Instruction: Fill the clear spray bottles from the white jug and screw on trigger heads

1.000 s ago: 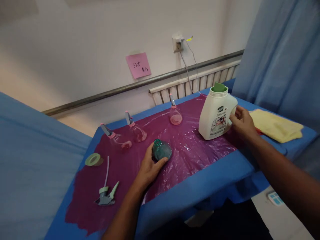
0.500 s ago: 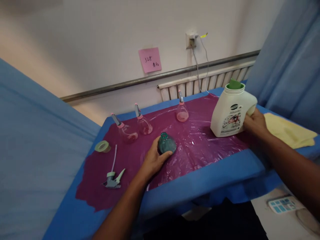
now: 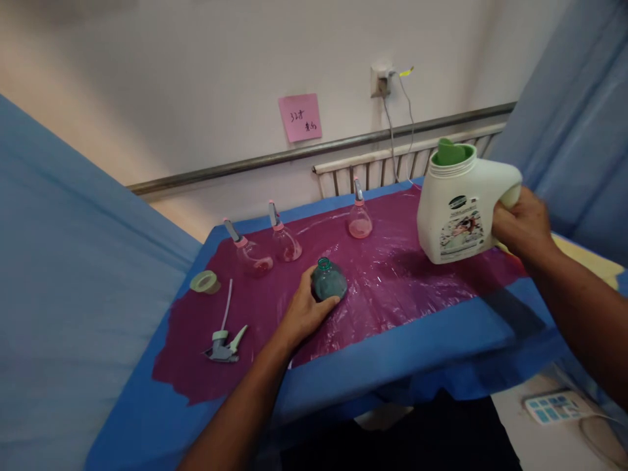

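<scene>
My left hand [image 3: 311, 304] is wrapped round a small teal bottle [image 3: 330, 282] without a top, standing on the purple plastic sheet [image 3: 383, 281]. My right hand [image 3: 524, 222] grips the handle of a large white detergent jug [image 3: 458, 209], tilted slightly leftward above the sheet; a green spout [image 3: 449, 154] shows in its open neck. To the left of my left hand lies a grey and pale-green trigger sprayer head [image 3: 223, 347] with its dip tube. A pale-green cap or cup [image 3: 205, 282] sits beyond it.
Three clear spray bottles with pink collars stand or lean toward the back, one [image 3: 360, 226] apart from the others. A yellow cloth [image 3: 589, 258] lies at the right. Blue curtains [image 3: 73, 294] hang on both sides; a power strip [image 3: 557, 407] is on the floor.
My right hand has lifted the jug off the table, slightly to the right, and tipped it a little leftward. My left hand stays around the teal bottle. The view has shifted slightly.
</scene>
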### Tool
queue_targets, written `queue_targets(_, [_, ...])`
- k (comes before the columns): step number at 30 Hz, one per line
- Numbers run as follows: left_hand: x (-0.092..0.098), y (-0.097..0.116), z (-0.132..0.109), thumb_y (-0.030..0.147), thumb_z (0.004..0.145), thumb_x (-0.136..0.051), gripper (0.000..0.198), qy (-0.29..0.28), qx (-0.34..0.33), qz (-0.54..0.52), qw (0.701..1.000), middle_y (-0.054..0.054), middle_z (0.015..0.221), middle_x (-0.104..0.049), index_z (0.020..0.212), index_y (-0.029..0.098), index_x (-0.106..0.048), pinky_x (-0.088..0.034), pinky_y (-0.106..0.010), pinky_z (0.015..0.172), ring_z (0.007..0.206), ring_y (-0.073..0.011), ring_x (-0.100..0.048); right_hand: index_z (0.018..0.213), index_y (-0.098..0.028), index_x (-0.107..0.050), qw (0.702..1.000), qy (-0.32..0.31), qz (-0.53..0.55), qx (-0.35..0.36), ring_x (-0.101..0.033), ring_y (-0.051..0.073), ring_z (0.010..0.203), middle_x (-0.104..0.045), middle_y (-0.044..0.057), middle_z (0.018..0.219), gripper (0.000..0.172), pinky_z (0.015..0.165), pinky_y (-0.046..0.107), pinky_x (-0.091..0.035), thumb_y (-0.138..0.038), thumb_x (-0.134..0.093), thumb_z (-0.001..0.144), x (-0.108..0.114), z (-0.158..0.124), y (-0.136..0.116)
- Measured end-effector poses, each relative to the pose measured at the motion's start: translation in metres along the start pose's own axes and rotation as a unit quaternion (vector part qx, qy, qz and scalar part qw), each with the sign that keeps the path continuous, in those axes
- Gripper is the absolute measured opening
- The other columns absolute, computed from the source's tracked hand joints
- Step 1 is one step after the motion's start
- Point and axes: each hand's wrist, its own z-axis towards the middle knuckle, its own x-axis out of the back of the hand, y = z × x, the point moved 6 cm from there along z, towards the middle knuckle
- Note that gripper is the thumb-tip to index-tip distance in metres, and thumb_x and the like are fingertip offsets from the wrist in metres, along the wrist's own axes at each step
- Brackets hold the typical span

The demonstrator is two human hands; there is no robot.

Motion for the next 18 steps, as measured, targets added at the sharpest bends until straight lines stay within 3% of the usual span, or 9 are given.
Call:
queue_targets(3, [-0.002, 0.004, -0.001, 0.041, 0.087, -0.097, 0.095, 0.015, 0.003, 0.009, 1.000, -0.016, 0.163, -0.071, 0.168, 0.025, -0.050, -0.053, -0.061, 0.134, 0.152, -0.0378, -0.070, 0.113, -0.020, -0.076, 0.999, -0.021, 0.046, -0.018, -0.069, 0.027, 0.097, -0.085, 0.017, 0.114, 0.029, 0.085, 0.039, -0.050, -0.042, -0.064, 0.098, -0.004, -0.004, -0.028])
queue_targets(6, [-0.004, 0.009, -0.005, 0.041, 0.086, -0.097, 0.094, 0.032, 0.002, 0.002, 0.999, -0.015, 0.162, -0.071, 0.166, 0.025, -0.050, -0.053, -0.058, 0.133, 0.151, -0.0365, -0.071, 0.107, -0.022, -0.072, 0.998, -0.056, 0.033, 0.014, -0.067, 0.026, 0.094, -0.083, 0.015, 0.109, 0.022, 0.083, 0.039, -0.047, -0.040, -0.066, 0.096, -0.016, -0.006, -0.049])
queue_targets(11, [-0.001, 0.021, -0.017, 0.041, 0.084, -0.097, 0.093, 0.053, 0.007, -0.014, 0.998, -0.013, 0.156, -0.074, 0.164, 0.028, -0.053, -0.059, -0.056, 0.127, 0.143, -0.0356, -0.075, 0.113, -0.023, -0.074, 0.986, -0.119, -0.033, 0.114, -0.068, 0.031, 0.100, -0.083, 0.016, 0.112, 0.026, 0.083, 0.041, -0.044, -0.042, -0.061, 0.102, -0.037, -0.008, -0.074])
queue_targets(18, [0.027, 0.038, -0.025, 0.043, 0.085, -0.096, 0.089, 0.100, 0.003, 0.020, 0.995, -0.014, 0.159, -0.072, 0.165, 0.029, -0.059, -0.057, -0.061, 0.129, 0.145, -0.0386, -0.073, 0.110, -0.021, -0.076, 0.969, -0.154, -0.114, 0.157, -0.062, 0.028, 0.091, -0.083, 0.017, 0.109, 0.026, 0.079, 0.039, -0.034, -0.042, -0.062, 0.104, -0.044, -0.007, -0.094])
